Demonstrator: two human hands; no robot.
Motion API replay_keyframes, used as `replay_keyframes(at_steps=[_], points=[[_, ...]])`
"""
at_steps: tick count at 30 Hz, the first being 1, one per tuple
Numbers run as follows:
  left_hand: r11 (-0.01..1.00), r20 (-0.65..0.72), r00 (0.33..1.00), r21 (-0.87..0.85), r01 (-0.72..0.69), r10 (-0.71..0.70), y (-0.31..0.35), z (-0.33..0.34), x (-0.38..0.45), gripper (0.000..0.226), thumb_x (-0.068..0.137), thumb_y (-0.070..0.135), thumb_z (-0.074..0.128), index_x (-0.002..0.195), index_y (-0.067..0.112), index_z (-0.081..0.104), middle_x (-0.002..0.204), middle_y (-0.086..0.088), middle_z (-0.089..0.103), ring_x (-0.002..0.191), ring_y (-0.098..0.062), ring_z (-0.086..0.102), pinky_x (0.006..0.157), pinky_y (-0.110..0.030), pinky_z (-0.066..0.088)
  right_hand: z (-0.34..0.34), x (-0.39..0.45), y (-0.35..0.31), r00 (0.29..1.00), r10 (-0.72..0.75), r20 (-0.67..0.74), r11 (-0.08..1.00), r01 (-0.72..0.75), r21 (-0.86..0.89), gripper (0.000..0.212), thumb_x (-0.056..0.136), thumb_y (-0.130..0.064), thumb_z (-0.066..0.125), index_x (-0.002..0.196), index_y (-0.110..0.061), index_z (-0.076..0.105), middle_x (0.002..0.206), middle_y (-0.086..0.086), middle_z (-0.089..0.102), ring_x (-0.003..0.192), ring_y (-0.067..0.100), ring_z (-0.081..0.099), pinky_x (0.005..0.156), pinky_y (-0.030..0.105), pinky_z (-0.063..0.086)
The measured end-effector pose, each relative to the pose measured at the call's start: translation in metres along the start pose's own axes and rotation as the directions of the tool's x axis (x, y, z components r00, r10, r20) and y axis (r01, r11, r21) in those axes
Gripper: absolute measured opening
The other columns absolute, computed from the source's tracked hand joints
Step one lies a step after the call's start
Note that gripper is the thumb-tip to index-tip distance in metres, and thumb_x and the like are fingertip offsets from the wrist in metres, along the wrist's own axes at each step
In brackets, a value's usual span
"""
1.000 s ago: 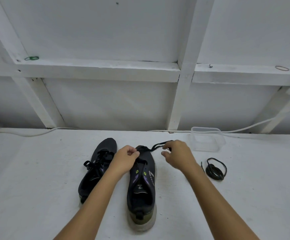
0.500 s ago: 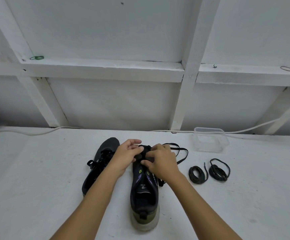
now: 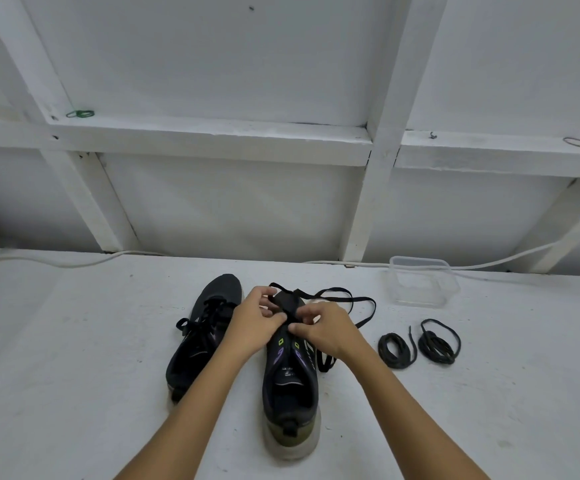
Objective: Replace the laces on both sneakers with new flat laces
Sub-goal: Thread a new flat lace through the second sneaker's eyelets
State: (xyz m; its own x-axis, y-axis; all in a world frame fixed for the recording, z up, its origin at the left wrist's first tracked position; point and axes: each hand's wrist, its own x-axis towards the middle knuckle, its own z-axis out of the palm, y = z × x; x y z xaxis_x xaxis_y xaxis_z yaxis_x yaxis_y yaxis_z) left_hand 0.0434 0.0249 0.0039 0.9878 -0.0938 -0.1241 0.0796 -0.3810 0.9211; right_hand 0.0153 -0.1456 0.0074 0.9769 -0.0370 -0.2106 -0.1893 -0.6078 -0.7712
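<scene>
Head view: the hands cover the eyelets near the toe of the right sneaker (image 3: 290, 379) at frame centre, so the flat lace's (image 3: 345, 299) path there is hidden. The clear tub (image 3: 421, 284) at right looks empty. Left hand (image 3: 257, 322) and right hand (image 3: 326, 327) pinch the lace over the tongue, fingers pressed together. The left sneaker (image 3: 200, 336) lies beside it, still laced. Two coiled laces (image 3: 420, 344) rest right of centre.
</scene>
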Motion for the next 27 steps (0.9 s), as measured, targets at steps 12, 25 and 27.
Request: replay_keyframes(at_steps=[12, 25, 27], points=[[0.914, 0.066, 0.980, 0.353, -0.199, 0.188, -0.002, 0.007, -0.005, 0.068, 0.084, 0.024, 0.076, 0.143, 0.034, 0.044, 0.098, 0.016, 0.064, 0.101, -0.007, 0.059, 0.092, -0.030, 0.049, 0.016, -0.004, 0.006, 0.996, -0.032, -0.079, 0.968, 0.051, 0.244, 0.011, 0.098, -0.018, 0.059, 0.091, -0.025, 0.063, 0.090, -0.005, 0.067, 0.067, 0.007, 0.054, 0.067, 0.023, 0.043], [0.936, 0.069, 0.965, 0.234, -0.262, 0.253, 0.014, -0.006, -0.004, 0.024, 0.079, 0.013, 0.082, 0.099, 0.024, 0.075, 0.080, 0.010, 0.071, 0.070, 0.005, 0.061, 0.068, -0.006, 0.042, -0.005, -0.002, -0.005, 0.994, 0.060, 0.092, 0.830, -0.101, 0.548, 0.012, 0.092, -0.025, 0.074, 0.081, -0.024, 0.073, 0.072, -0.009, 0.066, 0.065, 0.006, 0.055, 0.055, 0.019, 0.040], [0.919, 0.058, 0.961, 0.283, -0.276, 0.271, 0.015, -0.013, -0.001, 0.017, 0.079, 0.019, 0.083, 0.094, 0.024, 0.075, 0.081, 0.010, 0.072, 0.078, 0.001, 0.064, 0.072, -0.006, 0.043, -0.005, -0.001, -0.005, 0.984, 0.082, 0.157, 0.726, -0.166, 0.667, 0.015, 0.096, -0.019, 0.065, 0.082, -0.021, 0.062, 0.086, -0.005, 0.072, 0.066, 0.009, 0.054, 0.056, 0.023, 0.035]])
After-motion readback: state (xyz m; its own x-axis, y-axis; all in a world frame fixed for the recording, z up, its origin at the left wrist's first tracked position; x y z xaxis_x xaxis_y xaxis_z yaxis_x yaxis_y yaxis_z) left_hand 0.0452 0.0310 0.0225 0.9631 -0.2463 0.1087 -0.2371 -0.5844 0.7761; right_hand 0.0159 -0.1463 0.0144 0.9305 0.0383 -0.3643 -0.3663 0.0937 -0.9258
